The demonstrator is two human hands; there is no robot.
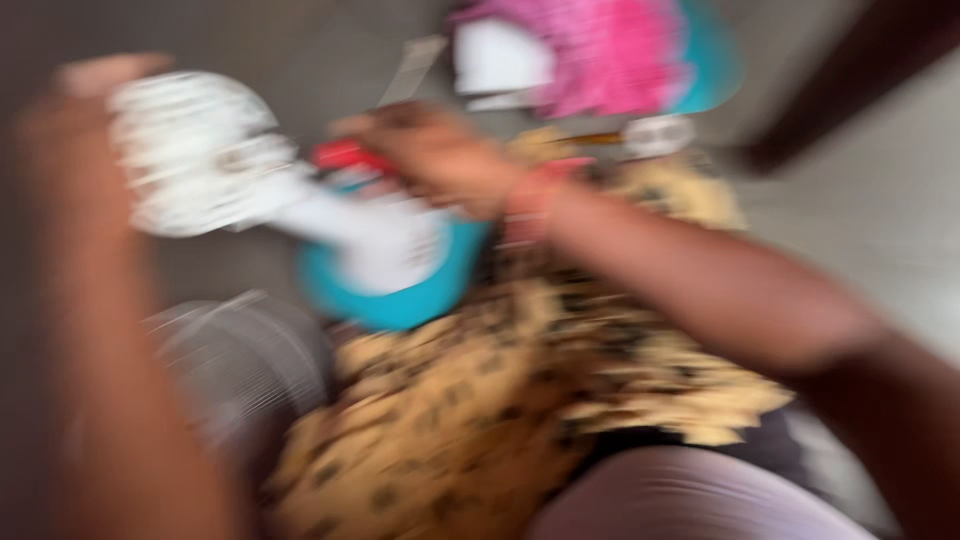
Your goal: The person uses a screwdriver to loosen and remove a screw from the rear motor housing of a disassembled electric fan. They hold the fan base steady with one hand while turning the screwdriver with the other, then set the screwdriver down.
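Observation:
The whole head view is heavily motion-blurred. My left hand [85,110] is raised at the upper left, against a round white part [195,150] that looks like a small fan head. A white neck joins it to a white and teal base [395,270]. My right hand [435,155] reaches in from the right and rests on the top of that base, beside a small red piece [345,155]. A reddish band sits on my right wrist. How tightly either hand grips is lost in the blur.
A yellow cloth with dark spots [500,400] covers my lap. A round wire grille [235,365] lies at the lower left. A pink and teal object [610,55] lies on the grey floor at the top, with a small white object [655,135] near it.

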